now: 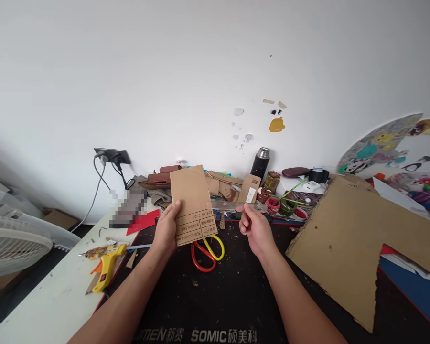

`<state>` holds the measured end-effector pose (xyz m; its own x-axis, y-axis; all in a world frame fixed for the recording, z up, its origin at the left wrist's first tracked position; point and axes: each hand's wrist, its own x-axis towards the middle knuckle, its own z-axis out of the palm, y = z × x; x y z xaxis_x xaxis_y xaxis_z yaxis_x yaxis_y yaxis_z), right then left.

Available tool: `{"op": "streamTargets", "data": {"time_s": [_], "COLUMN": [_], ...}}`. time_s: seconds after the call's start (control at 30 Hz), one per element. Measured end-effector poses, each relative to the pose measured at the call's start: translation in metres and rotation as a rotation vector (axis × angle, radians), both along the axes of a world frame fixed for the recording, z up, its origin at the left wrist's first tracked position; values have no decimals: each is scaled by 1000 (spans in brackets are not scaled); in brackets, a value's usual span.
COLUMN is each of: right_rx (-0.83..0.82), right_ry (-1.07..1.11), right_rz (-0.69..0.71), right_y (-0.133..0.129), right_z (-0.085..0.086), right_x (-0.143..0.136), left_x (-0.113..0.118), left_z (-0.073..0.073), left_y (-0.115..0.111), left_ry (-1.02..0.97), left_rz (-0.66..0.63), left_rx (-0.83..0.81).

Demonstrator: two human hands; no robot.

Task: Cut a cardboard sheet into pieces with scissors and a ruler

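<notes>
My left hand (167,228) is closed on the left edge of a piece of cardboard (191,193), with its thumb across the front. Printed lines, numbers and characters run along the cardboard's lower part, upside down. To the right, my right hand (255,228) pinches a clear ruler (225,205) between thumb and fingers. The ruler's left end reaches the cardboard's right edge; whether they touch I cannot tell. Below the cardboard lie scissors with one red and one yellow handle (215,248) on the black mat (200,296), their blades hidden behind it.
A yellow glue gun (109,267) lies on the white table at left, near a fan (16,243). Large cut cardboard (340,243) covers the right side. Along the wall stand a black thermos (261,163), paint jars (273,205) and cardboard scraps. A power outlet (112,155) has two plugs.
</notes>
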<state>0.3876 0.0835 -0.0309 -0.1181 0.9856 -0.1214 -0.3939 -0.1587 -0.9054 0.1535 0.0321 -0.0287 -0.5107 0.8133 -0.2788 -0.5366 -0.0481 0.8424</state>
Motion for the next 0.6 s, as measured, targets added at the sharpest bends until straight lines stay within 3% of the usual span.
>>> {"op": "streamTargets", "data": {"time_s": [0.23,0.6], "right_rx": [48,84], "right_ry": [-132,-281], "right_rz": [65,-68], "right_y": [2,18], "right_z": [1,-9], "right_x": [6,26], "left_x": [-4,-6], "left_z": [-3,-15], "left_y": [4,9], "left_ry": [-21,-39], "left_rz": [76,100], "left_rx": [-2,112]}}
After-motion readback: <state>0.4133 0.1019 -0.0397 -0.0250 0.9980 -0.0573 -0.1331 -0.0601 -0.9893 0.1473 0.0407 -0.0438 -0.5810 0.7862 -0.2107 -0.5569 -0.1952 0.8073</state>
